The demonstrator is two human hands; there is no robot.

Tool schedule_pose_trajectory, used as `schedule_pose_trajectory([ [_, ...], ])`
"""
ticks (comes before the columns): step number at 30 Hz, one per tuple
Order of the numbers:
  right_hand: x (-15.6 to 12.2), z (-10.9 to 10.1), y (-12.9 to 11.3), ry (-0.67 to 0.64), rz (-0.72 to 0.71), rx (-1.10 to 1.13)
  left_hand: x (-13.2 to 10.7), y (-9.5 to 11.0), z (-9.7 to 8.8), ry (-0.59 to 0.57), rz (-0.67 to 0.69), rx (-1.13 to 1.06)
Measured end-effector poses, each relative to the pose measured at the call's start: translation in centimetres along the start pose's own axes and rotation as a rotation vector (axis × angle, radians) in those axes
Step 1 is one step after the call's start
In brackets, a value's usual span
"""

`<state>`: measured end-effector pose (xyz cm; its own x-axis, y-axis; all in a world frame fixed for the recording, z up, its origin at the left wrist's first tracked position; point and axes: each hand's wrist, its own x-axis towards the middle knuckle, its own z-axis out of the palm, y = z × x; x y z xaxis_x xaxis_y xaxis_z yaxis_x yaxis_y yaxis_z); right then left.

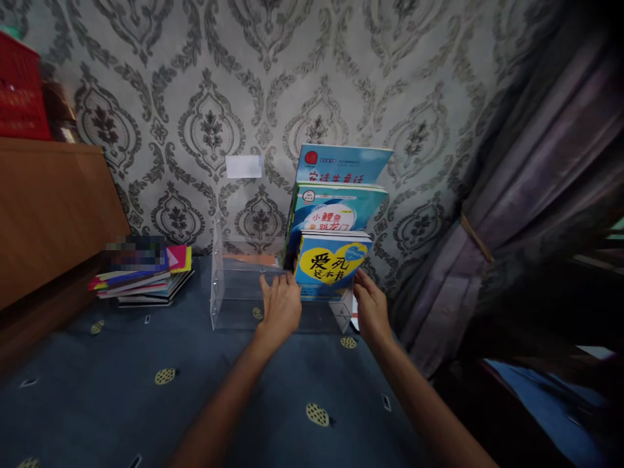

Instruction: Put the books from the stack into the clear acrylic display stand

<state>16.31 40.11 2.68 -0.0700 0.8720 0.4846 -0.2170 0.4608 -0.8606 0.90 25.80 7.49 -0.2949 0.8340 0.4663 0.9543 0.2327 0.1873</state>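
Note:
A blue book with a yellow heart (pixel 332 268) on its cover stands upright at the front right of a clear acrylic rack (pixel 234 299). It seems to be the front one of a few of equal size. My left hand (pixel 281 304) is at its lower left edge, fingers bent. At the right edge, my right hand (pixel 371 305) grips with its fingertips partly hidden. Behind rise a taller teal book (pixel 336 201) and, taller still, a light blue book (pixel 348 162), both leaning slightly. The rack's left part shows bare clear panels.
A pile of books and booklets (pixel 146 276) lies left of the rack on the dark blue patterned cloth (pixel 219 403). Patterned wallpaper carries a white switch plate or label (pixel 243 166). A wooden cabinet (pixel 53 208) with a red basket (pixel 22 91) stands left; a tied curtain (pixel 468 240) hangs right.

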Motion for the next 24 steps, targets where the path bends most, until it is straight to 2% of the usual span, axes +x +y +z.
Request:
schedule_pose_trajectory([
  [3,0.3,0.1,-1.6,-0.022,0.037,0.025,0.0,0.0,0.0,-0.002,0.002,-0.009],
  [9,1.0,0.9,-4.4,-0.048,-0.003,0.071,0.4,0.3,-1.0,-0.025,-0.050,-0.054],
  [15,1.1,1.4,-5.0,-0.051,-0.020,0.079,1.1,0.8,-2.6,-0.059,-0.061,-0.057],
  [24,1.1,1.6,-5.7,-0.029,0.002,0.119,1.4,1.3,-2.9,-0.073,-0.045,0.009],
])
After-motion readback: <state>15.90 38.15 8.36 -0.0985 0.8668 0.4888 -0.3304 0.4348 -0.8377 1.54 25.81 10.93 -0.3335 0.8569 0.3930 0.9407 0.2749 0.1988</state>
